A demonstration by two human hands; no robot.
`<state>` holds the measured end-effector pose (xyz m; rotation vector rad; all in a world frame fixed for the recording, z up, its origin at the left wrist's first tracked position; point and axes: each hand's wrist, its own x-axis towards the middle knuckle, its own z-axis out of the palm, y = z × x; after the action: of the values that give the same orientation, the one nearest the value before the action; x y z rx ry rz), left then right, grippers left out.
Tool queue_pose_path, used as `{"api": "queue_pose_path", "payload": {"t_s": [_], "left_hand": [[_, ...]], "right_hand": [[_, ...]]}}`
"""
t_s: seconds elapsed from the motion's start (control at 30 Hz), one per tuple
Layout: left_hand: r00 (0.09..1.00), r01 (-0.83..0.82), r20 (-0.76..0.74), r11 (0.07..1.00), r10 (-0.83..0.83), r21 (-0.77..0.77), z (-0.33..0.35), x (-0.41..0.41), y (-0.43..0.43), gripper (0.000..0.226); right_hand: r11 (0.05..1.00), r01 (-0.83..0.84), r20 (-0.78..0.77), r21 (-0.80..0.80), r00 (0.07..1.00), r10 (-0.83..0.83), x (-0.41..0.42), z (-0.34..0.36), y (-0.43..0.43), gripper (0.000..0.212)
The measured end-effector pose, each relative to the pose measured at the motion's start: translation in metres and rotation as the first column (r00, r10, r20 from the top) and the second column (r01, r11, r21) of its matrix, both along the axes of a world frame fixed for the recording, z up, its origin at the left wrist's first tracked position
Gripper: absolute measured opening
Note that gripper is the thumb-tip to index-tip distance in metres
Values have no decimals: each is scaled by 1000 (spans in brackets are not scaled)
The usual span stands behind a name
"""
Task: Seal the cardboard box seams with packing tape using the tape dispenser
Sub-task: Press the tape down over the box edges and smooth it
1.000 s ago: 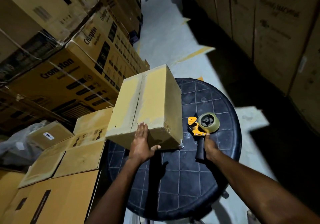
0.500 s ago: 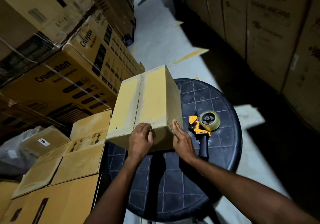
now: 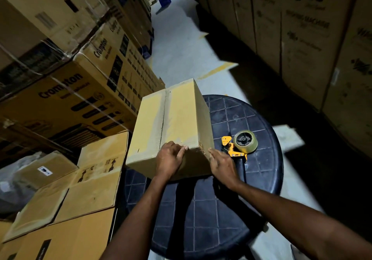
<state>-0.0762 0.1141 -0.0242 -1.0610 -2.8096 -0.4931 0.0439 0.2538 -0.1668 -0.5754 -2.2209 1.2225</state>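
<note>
A plain cardboard box [image 3: 177, 117] stands on a round dark blue table [image 3: 203, 211], its top centre seam running away from me under a pale strip. My left hand [image 3: 170, 159] lies on the box's near top edge, fingers curled over it. Fingers straight, my right hand [image 3: 222, 164] touches the box's near right corner. The tape dispenser [image 3: 238, 145], with its yellow frame, clear tape roll and black handle, lies on the table just right of the box. Neither hand touches it.
Stacked printed cartons [image 3: 66, 90] wall the left side, with lower brown boxes [image 3: 84, 189] against the table's left edge. Tall LG cartons [image 3: 306, 30] line the right. A pale floor aisle [image 3: 181, 44] runs ahead between them.
My right hand let go of the dispenser handle and moved left to the box's corner. My left hand's fingers went from flat on the box to curled at its near top edge.
</note>
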Motion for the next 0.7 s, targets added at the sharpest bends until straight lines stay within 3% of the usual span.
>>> {"api": "queue_pose_path", "payload": {"t_s": [0.07,0.17,0.33,0.43,0.6,0.7], "left_hand": [[999,-38,-23,999,38,-7,-1,1,3,36],[995,-56,-85,997,52,-47,-5,2,7,39],[983,-15,-185,990,-12,-143,-8,1,7,34],[971,45,-221,977,-92,-210,-4,0,7,29],[951,93,-235,909,-202,-406,-4,1,9,12],[955,120,-194,890,-224,-440,-2,2,8,21]], "right_hand": [[997,72,-109,-10,991,-73,-5,16,3,30],[993,97,-173,-69,979,-107,-14,35,2,29],[961,23,-149,-274,987,-66,-27,35,-10,39],[943,-41,-46,-330,999,28,-25,28,-15,47],[973,-194,43,-123,979,200,-20,6,-10,71],[983,-179,129,-24,975,181,-17,6,-5,69]]}}
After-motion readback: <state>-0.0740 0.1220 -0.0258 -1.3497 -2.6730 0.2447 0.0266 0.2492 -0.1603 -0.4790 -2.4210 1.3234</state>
